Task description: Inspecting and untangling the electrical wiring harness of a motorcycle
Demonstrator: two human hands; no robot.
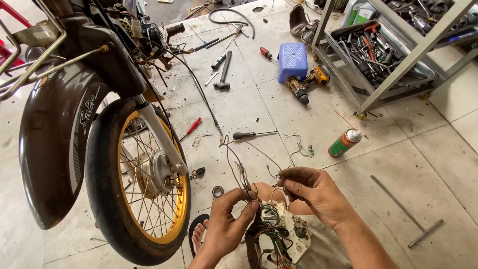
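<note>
Left hand [226,226] pinches the wire bundle [269,226] over the white housing [294,234], fingers closed on it. Right hand [311,192] grips thin wires [239,162] just beside it, fingertips tight. Front wheel [137,182] stands left of the hands; a screwdriver [254,134] and spray can [344,143] lie beyond them.

left: front wheel [137,184] blocks | right: bare floor [398,164] open | ahead: screwdriver [254,134]

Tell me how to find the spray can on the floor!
Start at the metal tool cart at the top right. On the floor tiles just below it lies the spray can, tipped on its side. It is the only green can, with a red band and a white cap, right of the black-handled screwdriver.
</note>
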